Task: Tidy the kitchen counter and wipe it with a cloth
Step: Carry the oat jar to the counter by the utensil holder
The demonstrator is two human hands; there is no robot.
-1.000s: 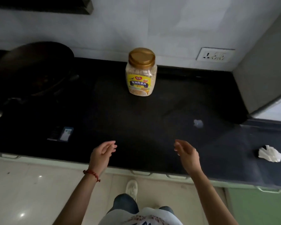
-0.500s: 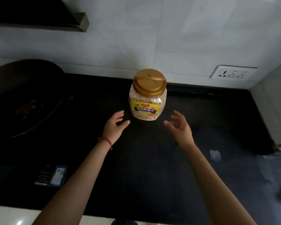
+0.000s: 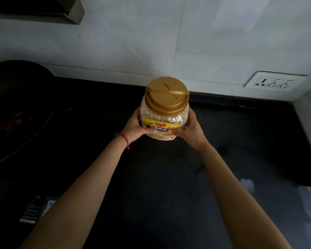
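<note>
Clear plastic jar (image 3: 164,115) w/ glossy gold lid (image 3: 166,94), matt black counter (image 3: 151,186)

A single wide-angle camera, worn on the person's head, looks forward and steeply down onto the dark counter (image 3: 151,186) from close above. It faces the white wall (image 3: 169,42) behind the counter, whose socket (image 3: 275,81) sits at the right. Both forearms reach in from the bottom edge.

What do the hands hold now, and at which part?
Both hands, left hand and right hand, grip the jar by its lower sides, thumbs on the label.
</note>
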